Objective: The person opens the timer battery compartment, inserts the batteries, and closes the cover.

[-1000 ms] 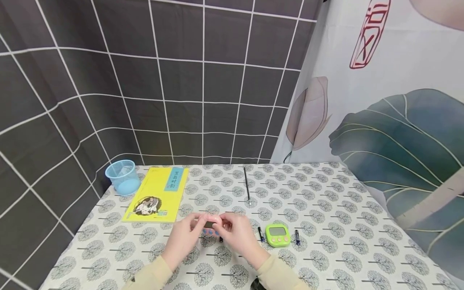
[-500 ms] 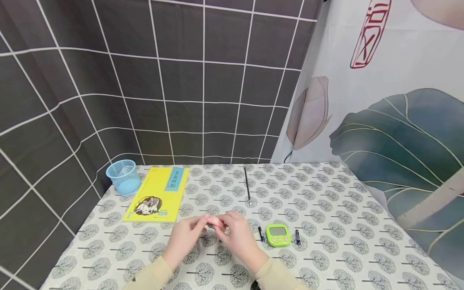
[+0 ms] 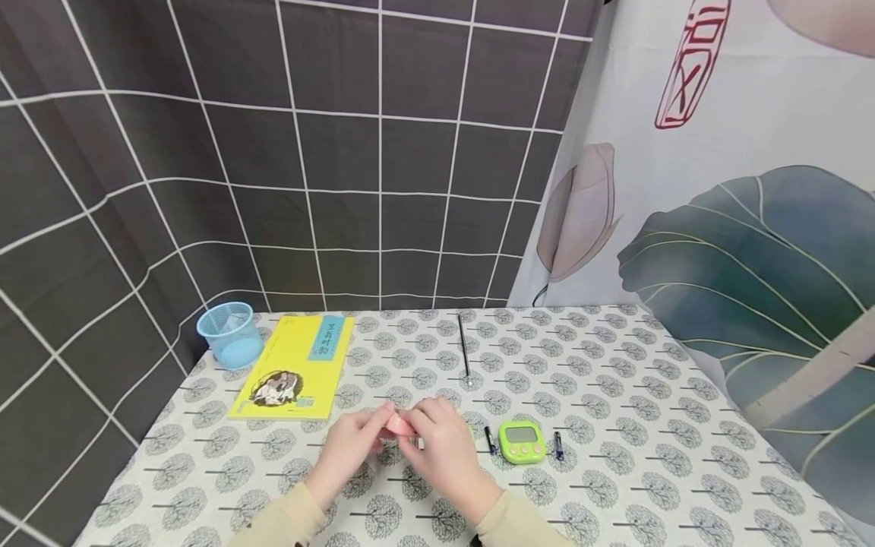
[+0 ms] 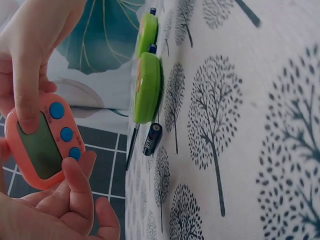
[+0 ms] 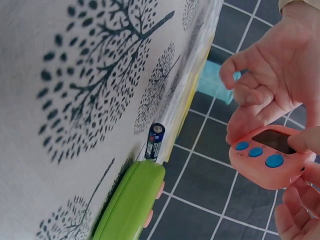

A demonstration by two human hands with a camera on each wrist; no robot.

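Observation:
A coral-pink digital timer (image 4: pixel 42 150) with a grey screen and blue buttons is held up between both hands, tilted. My left hand (image 3: pixel 344 450) grips one end, its fingers curled by the edge beside the buttons. My right hand (image 3: pixel 440 452) pinches the opposite end, its thumb (image 5: pixel 306 141) lying over part of the screen. In the head view the fingers cover most of the timer. A green timer (image 4: pixel 147 90) lies on the cloth beneath the right hand, hidden from the head view. Close by it is a dark blue battery (image 4: pixel 153 139).
Another green timer (image 3: pixel 522 442) lies to the right, between two small batteries, one battery (image 3: pixel 558 445) on its far side. A thin black rod (image 3: pixel 464 346) lies behind. At back left are a yellow book (image 3: pixel 294 372) and a blue mesh basket (image 3: pixel 231 338).
The pink timer has been tipped in the hands, so its screen and buttons no longer show in the head view. Both hands stay at about the same place.

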